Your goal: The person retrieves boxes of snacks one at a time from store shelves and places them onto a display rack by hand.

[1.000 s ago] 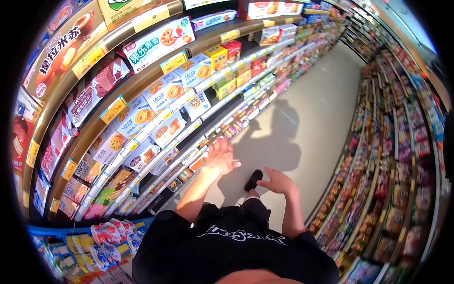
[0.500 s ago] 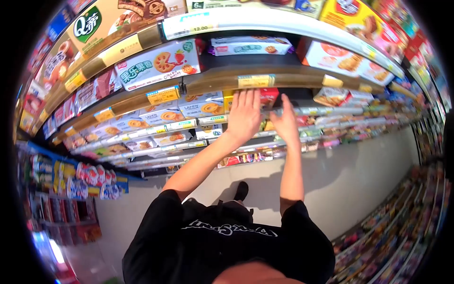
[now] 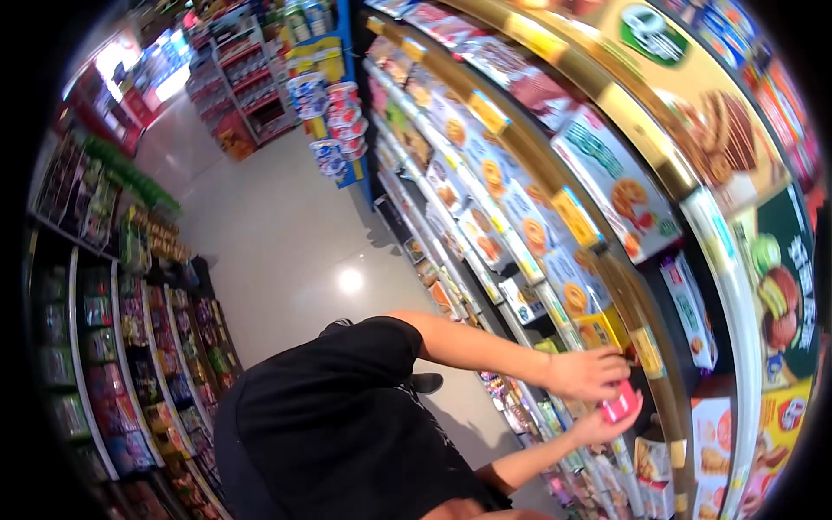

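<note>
A small pink-red package (image 3: 620, 402) sits between my two hands at the shelf front. My left hand (image 3: 589, 373) rests over its upper side with fingers bent onto it. From the other side, my right hand (image 3: 607, 423) grips it with the fingers curled round its edge. Close to my left hand stands a yellow box (image 3: 601, 329) on the same shelf. Blue-white cookie boxes (image 3: 568, 286) line up farther along that row. The package's print is too blurred to read.
A brown shelf edge (image 3: 637, 321) with price tags runs just beyond my hands. Above it are a fruit-cookie box (image 3: 620, 186) and a slim white pack (image 3: 689, 316). Hanging snack cups (image 3: 328, 130) mark the shelf end. Another stocked rack (image 3: 143, 373) stands across the aisle floor (image 3: 286, 234).
My view has turned strongly toward the aisle on the left. My hands, earlier apart and flat near the shelf edge, now meet around the pink-red package.
</note>
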